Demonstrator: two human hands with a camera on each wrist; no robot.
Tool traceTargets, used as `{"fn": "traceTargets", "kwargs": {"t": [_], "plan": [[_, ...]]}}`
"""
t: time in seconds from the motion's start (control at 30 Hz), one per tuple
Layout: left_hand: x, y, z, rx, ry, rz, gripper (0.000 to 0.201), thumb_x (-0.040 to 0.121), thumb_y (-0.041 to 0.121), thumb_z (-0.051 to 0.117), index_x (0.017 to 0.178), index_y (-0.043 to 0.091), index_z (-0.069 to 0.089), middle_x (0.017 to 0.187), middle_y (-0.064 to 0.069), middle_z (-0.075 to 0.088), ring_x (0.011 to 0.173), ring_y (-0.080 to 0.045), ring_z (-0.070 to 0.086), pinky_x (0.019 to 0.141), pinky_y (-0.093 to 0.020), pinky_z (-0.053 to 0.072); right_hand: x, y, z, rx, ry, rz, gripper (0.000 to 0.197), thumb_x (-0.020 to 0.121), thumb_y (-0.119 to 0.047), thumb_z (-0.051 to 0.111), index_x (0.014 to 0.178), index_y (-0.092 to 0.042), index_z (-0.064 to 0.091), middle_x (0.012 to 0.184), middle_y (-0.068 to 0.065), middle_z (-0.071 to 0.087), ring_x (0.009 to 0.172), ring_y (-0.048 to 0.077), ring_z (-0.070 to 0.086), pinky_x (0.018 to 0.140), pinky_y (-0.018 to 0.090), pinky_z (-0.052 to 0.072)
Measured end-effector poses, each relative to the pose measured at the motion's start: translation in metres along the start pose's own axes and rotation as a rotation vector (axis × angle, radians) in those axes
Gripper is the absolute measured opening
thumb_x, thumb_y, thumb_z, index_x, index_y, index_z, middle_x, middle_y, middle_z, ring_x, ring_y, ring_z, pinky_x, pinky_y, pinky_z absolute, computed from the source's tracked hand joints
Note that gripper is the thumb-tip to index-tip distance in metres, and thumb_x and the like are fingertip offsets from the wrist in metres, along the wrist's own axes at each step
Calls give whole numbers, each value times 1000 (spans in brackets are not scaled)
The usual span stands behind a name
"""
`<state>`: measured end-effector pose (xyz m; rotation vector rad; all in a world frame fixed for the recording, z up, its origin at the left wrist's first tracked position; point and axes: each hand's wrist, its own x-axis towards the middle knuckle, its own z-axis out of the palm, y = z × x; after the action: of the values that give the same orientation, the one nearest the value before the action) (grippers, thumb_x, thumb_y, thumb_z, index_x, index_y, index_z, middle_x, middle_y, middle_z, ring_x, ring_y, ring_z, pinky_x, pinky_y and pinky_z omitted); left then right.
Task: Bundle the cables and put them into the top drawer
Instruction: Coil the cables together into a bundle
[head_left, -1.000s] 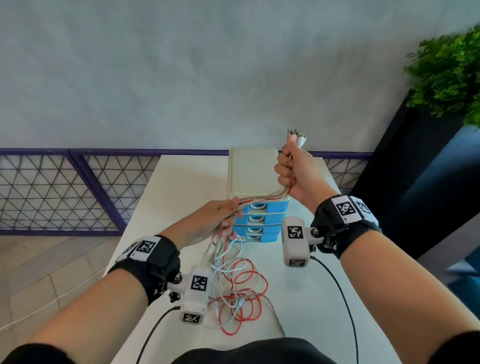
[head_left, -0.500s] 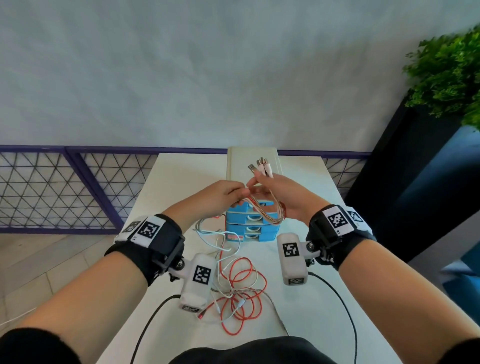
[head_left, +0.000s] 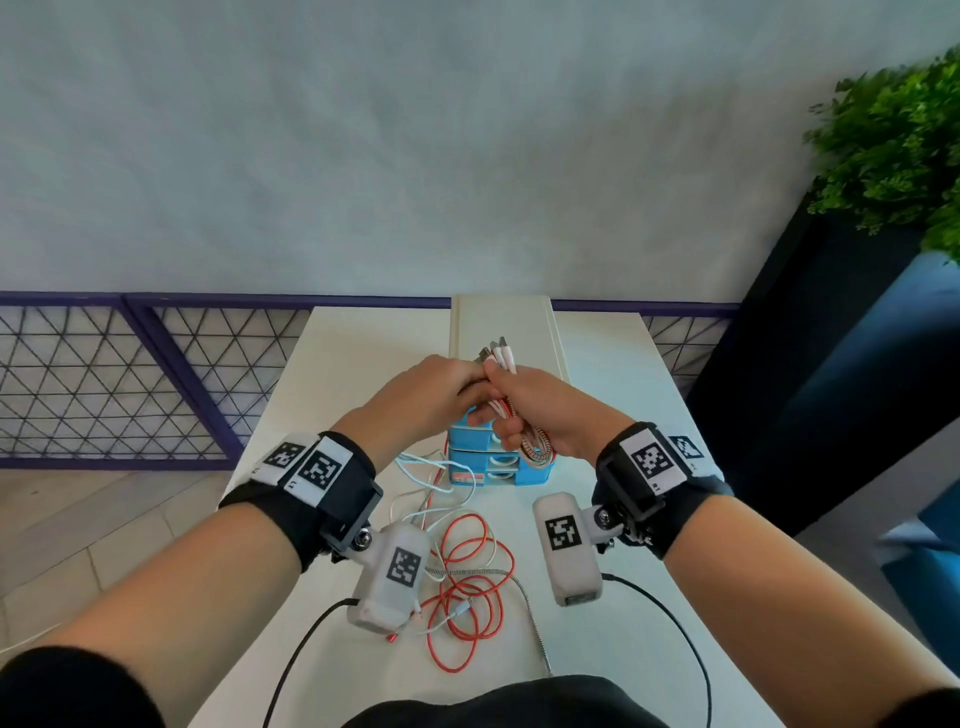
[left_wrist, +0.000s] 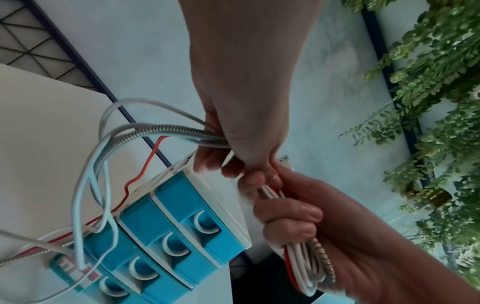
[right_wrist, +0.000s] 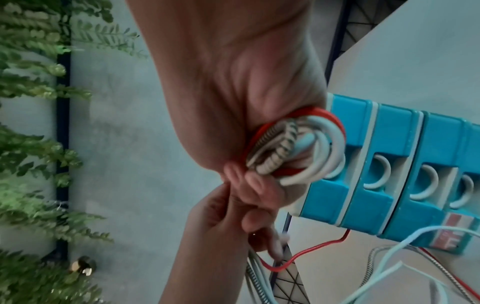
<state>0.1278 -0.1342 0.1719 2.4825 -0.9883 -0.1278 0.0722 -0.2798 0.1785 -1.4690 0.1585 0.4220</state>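
Red, white, braided strands: cables (head_left: 470, 571), four counted (one red, two white, one braided metal); count is a judgement, the tangle overlaps.
Change: a second ago the hands were apart, cables stretched between them; now they meet above the blue drawer unit (head_left: 498, 462); one loop added.
Right hand (head_left: 540, 410): fist round loops, plugs up.
Left hand (head_left: 415, 400): pinching trailing strands.
Slack: near desk (head_left: 613, 649) front edge.
Drawers: four, all closed.
Meaning: bundling about half done.
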Motion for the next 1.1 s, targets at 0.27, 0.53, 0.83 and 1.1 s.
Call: {"fn": "traceTargets", "kwargs": {"t": [0.27, 0.53, 0.83, 1.1], "plan": [[-2, -11, 2, -231, 80, -140, 31, 84, 40, 62, 77, 14, 48, 59, 0, 51, 45, -14, 44, 45, -30, 42, 0, -2, -8, 119, -169, 134, 37, 101, -43, 38, 74, -18, 43, 59, -4, 41, 40, 4, 31, 40, 16, 36], [-18, -23, -11, -920, -437, -340, 58, 90, 62, 28, 62, 14, 47, 44, 5, 31, 43, -13, 30, 57, -24, 38, -6, 0, -15, 97, -191, 29, 6, 101, -10, 41, 96, -10, 44, 64, -1, 44, 48, 5, 40, 49, 18, 44], [-27, -19, -3, -1034, -416, -312, 43, 97, 48, 27, 71, 19, 45, 55, 6, 26, 47, -10, 25, 52, -21, 29, 8, 2, -22, -202, 64, -101, 26, 104, -23, 36, 99, -5, 54, 70, 6, 62, 62, 19, 67, 75, 40, 58], [-14, 19, 21, -621, -14, -285, 40, 99, 41, 28, 70, 20, 44, 59, 4, 42, 51, -14, 39, 50, -26, 35, 20, 0, -11, 106, 197, -98, 27, 102, -25, 37, 80, -14, 45, 58, 1, 38, 43, 12, 42, 52, 29, 35]]}}
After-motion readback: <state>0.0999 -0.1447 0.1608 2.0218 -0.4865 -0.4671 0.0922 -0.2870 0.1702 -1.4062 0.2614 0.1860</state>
